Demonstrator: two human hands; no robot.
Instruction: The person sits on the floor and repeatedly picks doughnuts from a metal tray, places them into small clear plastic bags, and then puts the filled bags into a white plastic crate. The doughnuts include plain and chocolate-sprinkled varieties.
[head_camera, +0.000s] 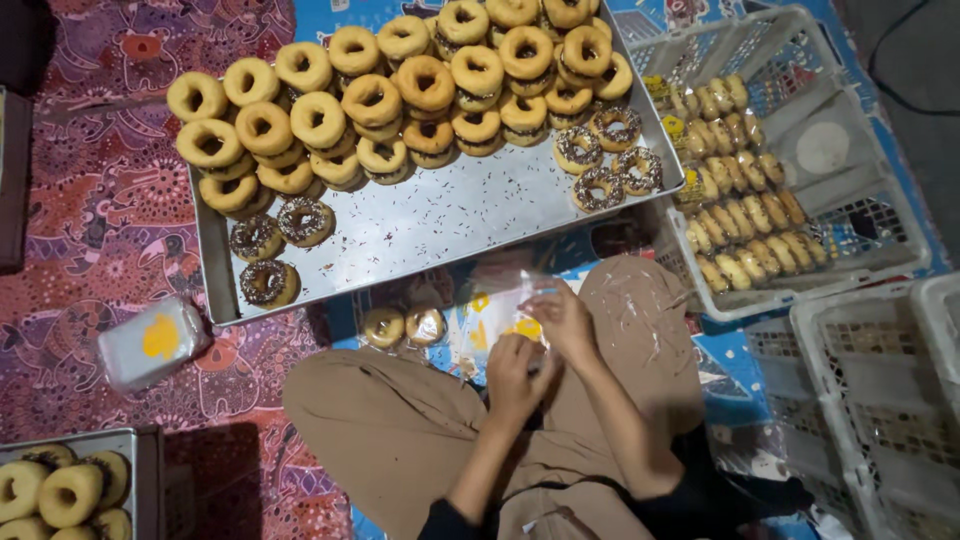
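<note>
I sit cross-legged on a patterned mat. My left hand (517, 375) and my right hand (563, 318) are close together above my lap, both gripping a clear plastic bag (497, 312) with a yellow print. Whether a doughnut is inside it is hidden by my fingers. Two bagged doughnuts (403, 327) lie on the mat just left of my hands. Right beyond them is a large metal tray (440, 215) holding several plain ring doughnuts (372, 98) and a few chocolate-sprinkled doughnuts (306, 220).
A white plastic basket (870, 262) at the right holds rows of bagged doughnuts (740, 190). Another white basket (880, 400) stands at lower right. A stack of plastic bags (152, 343) lies at the left. A second tray (100, 440) of doughnuts sits bottom left.
</note>
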